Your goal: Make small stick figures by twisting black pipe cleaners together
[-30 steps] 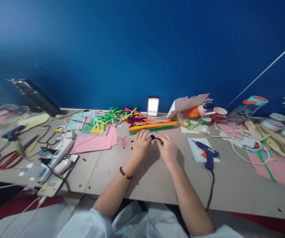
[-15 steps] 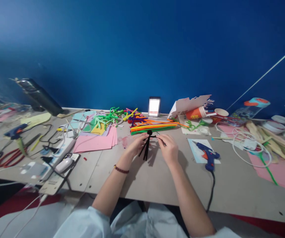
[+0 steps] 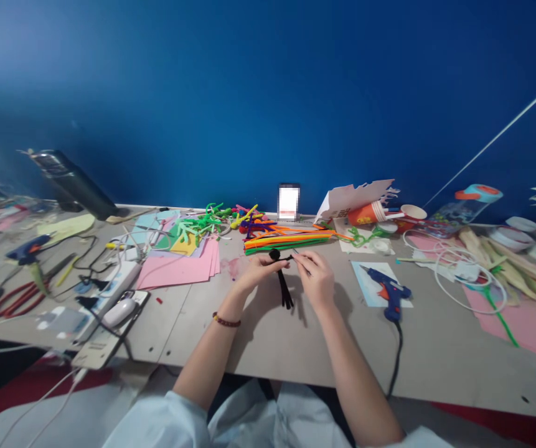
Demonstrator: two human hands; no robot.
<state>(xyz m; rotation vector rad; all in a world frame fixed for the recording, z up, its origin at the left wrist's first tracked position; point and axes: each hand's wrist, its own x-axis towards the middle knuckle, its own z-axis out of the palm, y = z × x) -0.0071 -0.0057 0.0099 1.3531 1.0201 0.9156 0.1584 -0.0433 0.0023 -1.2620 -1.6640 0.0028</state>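
A small figure of black pipe cleaners [image 3: 285, 291], with a round coiled top and long strands hanging below, is held over the middle of the table. My left hand [image 3: 257, 272] grips it just under the coil, thumb laid across the strands. A short side strand reaches toward my right hand [image 3: 315, 275], whose fingertips pinch its end. Just behind the hands lies a bundle of orange, green and other coloured pipe cleaners [image 3: 289, 242].
On the right, a blue glue gun [image 3: 389, 289] rests on a light card, its cord running off the front edge. Pink paper [image 3: 178, 267], a power strip [image 3: 113, 292] and red-handled scissors [image 3: 18, 298] lie left. A phone-like screen [image 3: 289, 202] stands against the blue wall.
My left thumb has come across the figure, and its hanging strands have swung to the right and drawn closer together. My right hand still pinches the side strand.
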